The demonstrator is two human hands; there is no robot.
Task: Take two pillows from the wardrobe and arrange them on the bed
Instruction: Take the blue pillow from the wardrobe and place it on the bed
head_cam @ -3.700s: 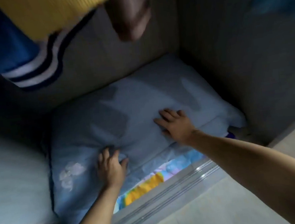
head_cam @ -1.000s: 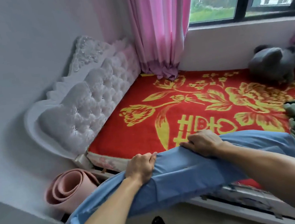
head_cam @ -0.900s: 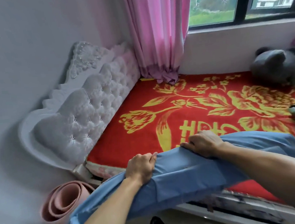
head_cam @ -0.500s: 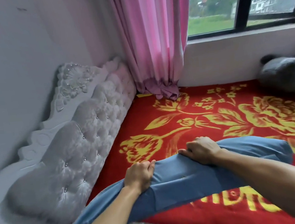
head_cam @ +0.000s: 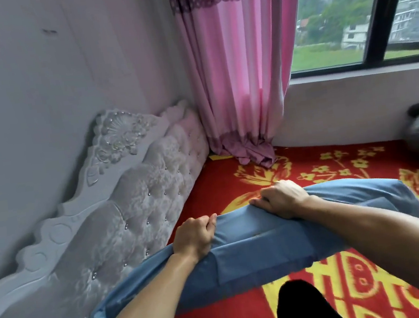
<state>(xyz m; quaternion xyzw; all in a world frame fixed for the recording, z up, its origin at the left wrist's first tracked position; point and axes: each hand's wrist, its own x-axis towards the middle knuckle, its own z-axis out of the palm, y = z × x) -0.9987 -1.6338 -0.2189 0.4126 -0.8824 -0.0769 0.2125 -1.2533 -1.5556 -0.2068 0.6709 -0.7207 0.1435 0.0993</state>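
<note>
So this is the carry-and-place part for the first pillow. The blue pillow (head_cam: 279,240) is held over the red-and-gold bedspread (head_cam: 376,283) in the lower middle of the frame, long side running left to right, one end drooping toward the lower left near the tufted headboard (head_cam: 136,212). No second pillow is visible anywhere, so I'd guess that one's not fetched yet.

Hands: the left hand (head_cam: 194,236) is balled up around a bunch of the pillowcase on the top edge, fingers (head_cam: 208,223) curled tight into the fabric. The right hand (head_cam: 282,198) sits a bit higher and further right in the frame, fingers wrapped over the far edge and gripping the pillow too. Both forearms come in from the bottom of the frame, reaching forward and pretty straight, right arm crossing over the pillow's top.

Next move, I reckon: swing it toward the headboard on the left side of the frame, lower it flat against the base of the padding, then let go. Can't tell if the pillow's underside is touching the bed or just hanging above it.
</note>
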